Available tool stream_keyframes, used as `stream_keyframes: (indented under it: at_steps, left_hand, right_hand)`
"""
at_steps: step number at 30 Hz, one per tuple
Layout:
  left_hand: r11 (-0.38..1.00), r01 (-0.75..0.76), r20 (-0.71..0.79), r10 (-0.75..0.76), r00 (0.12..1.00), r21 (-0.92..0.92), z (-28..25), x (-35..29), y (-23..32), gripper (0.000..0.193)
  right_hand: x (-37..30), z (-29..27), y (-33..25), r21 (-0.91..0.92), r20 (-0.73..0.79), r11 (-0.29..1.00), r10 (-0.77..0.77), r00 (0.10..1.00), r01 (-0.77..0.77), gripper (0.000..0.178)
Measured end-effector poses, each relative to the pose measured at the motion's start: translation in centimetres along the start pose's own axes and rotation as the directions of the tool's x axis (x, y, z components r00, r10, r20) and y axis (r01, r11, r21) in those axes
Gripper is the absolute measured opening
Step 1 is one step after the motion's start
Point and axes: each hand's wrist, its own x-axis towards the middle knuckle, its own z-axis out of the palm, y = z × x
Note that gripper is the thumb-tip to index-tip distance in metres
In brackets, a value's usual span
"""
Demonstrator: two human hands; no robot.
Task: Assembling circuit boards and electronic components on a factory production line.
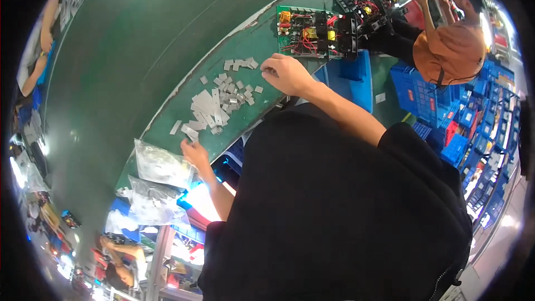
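Note:
A loose pile of small, flat grey pieces (227,93) lies on the green bench top (256,39), with longer grey strips (205,103) among them. At the pile's near-left end, my left hand (195,155) has its fingertips closed on a pale grey plate (190,132). My right hand (285,74) is beyond the pile's right side, its fingers curled together. Whatever the right fingers may hold is hidden. Several small grey pieces (237,64) lie just left of that hand.
Clear plastic bags (161,163) of parts sit left of my left hand. Circuit board assemblies (312,33) with wires stand on the right. Blue crates (412,92) are stacked beyond my right arm, near a seated co-worker (454,50) holding a board.

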Motion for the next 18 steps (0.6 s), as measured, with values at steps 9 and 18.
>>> stream_keyframes:
  at_steps: [9, 18]
  left_hand:
    - [0.996, 0.079, -0.095, -0.075, 0.993, 0.037, -2.8, -3.3, 7.3, 0.024]
    - [0.957, -0.136, 0.357, 0.225, 0.906, -0.256, 1.3, -9.6, 38.9, 0.018]
  right_hand:
    - [2.2, -3.4, 4.0, 0.216, 0.02, 0.965, -0.156, 0.987, 0.149, 0.017]
    - [2.4, -14.2, 8.5, 0.501, 0.211, 0.847, -0.32, 0.923, 0.179, 0.032]
